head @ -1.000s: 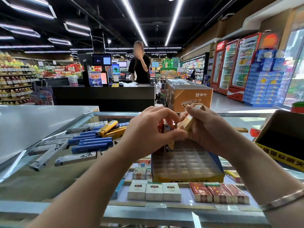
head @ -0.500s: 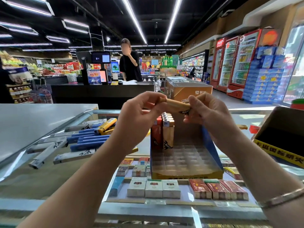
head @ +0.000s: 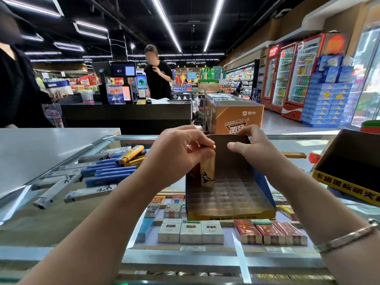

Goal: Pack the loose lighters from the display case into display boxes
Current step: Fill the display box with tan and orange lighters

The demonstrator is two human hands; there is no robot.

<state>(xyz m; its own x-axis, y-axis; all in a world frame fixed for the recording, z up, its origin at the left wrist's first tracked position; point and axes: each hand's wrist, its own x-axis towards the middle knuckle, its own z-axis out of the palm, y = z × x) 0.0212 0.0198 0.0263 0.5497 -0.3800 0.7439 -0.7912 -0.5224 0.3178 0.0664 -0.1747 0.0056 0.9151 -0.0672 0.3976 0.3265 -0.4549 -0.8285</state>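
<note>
A display box (head: 230,214) with blue sides, a yellow front and a clear grid tray stands on the glass case top. My left hand (head: 178,155) is pinched on the top of a tan lighter (head: 207,173), which stands upright in the back-left corner of the tray beside a red lighter (head: 194,174). My right hand (head: 257,149) grips the top edge of the box's brown back wall, thumb in front. Loose lighters (head: 107,173) in blue, grey and yellow lie in a heap on the glass to the left.
A second open box (head: 347,182) with a yellow front sits at the right edge. One tan lighter (head: 294,155) lies behind my right wrist. Cigarette packs (head: 191,232) show under the glass. A person in black stands at far left, another behind the black checkout counter (head: 127,116).
Both hands held the tan lighter crosswise above the box. Now my left hand has lowered it upright into the back row, and my right hand has shifted to the box's back wall.
</note>
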